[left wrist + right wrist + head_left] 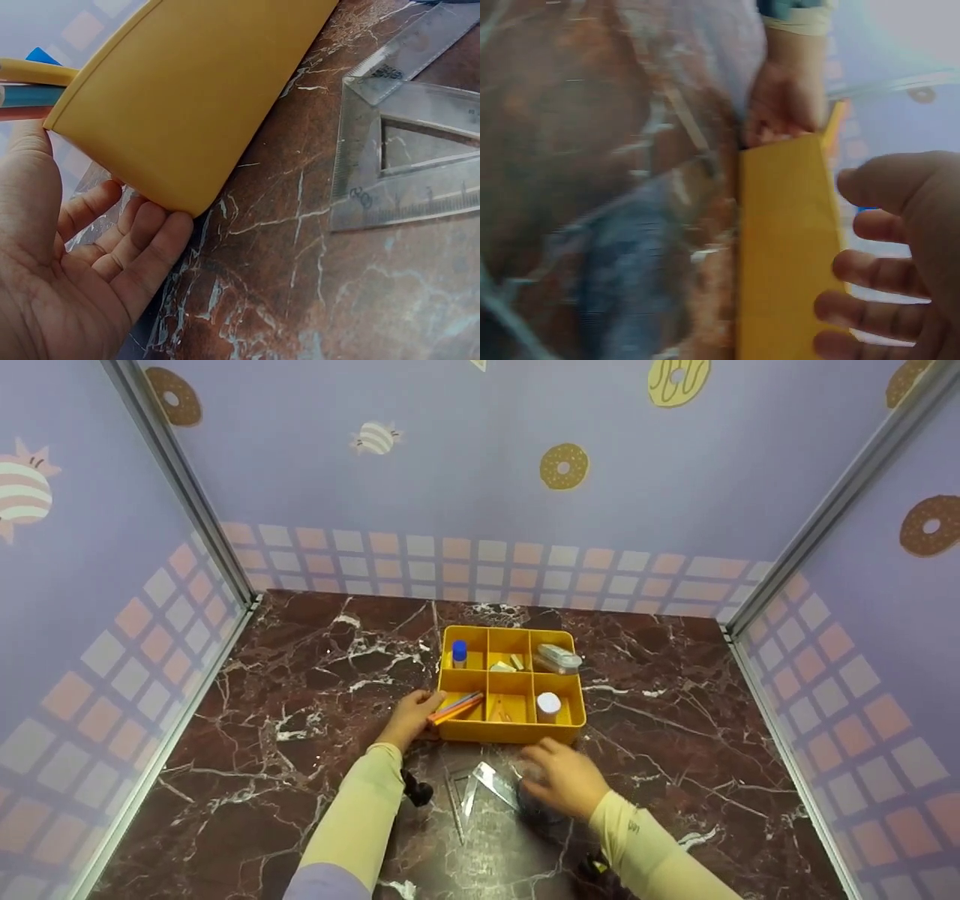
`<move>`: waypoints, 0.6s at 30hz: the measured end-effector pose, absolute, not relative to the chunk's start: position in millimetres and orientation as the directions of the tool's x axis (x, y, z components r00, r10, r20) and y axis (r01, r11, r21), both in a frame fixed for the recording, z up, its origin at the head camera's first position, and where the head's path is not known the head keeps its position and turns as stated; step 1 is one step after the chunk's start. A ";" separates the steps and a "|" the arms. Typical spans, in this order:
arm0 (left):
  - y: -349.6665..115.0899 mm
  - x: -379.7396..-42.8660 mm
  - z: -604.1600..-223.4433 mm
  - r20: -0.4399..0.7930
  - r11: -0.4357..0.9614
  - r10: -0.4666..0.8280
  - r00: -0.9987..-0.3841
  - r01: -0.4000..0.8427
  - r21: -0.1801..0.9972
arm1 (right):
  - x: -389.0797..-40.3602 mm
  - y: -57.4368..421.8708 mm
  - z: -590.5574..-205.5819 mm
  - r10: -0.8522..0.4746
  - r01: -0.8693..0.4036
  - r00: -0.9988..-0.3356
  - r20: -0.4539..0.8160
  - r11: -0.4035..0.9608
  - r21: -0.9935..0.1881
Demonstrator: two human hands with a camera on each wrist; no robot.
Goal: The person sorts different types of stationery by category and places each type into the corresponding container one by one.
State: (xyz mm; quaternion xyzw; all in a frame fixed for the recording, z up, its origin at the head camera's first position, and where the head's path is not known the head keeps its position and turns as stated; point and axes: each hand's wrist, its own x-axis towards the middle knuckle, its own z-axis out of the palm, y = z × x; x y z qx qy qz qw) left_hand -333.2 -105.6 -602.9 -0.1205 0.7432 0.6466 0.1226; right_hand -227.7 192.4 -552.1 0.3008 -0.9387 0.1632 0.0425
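Note:
A yellow divided box point(510, 733) sits on the marbled table. My left hand point(411, 718) holds it at the near left corner; in the left wrist view the thumb is by the rim and the fingertips touch the lower edge. Colored pens point(456, 708) lean over the rim beside that hand. My right hand point(566, 776) hovers near the box's front right, fingers spread, with nothing in its grasp. Below lie a clear set square point(360, 202) and a clear ruler point(495, 784), partly overlapping. The right wrist view is blurred.
Inside the box are a blue-capped glue stick point(459, 654), small pale blocks point(504, 667), a clear case point(559, 657), and a white-lidded container point(548, 705). Patterned walls point(480, 472) enclose the table on three sides.

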 end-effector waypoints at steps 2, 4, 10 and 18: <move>-106.0 -332.8 -601.8 -0.335 0.140 -0.020 -0.942 -0.334 0.932 | -222.0 193.3 -562.4 -0.553 -0.559 -0.827 0.100 0.790 -0.251; -105.8 -332.1 -600.3 -0.339 0.143 -0.014 -0.941 -0.337 0.931 | -216.2 194.4 -571.3 -0.540 -0.532 -0.841 0.032 0.815 -0.231; -105.5 -332.6 -601.2 -0.343 0.141 -0.025 -0.939 -0.343 0.929 | -207.3 193.3 -588.8 -0.496 -0.487 -0.868 0.006 0.850 -0.202; -106.3 -332.4 -602.2 -0.343 0.136 -0.021 -0.939 -0.343 0.930 | -202.9 188.7 -594.2 -0.514 -0.516 -0.856 0.063 0.840 -0.167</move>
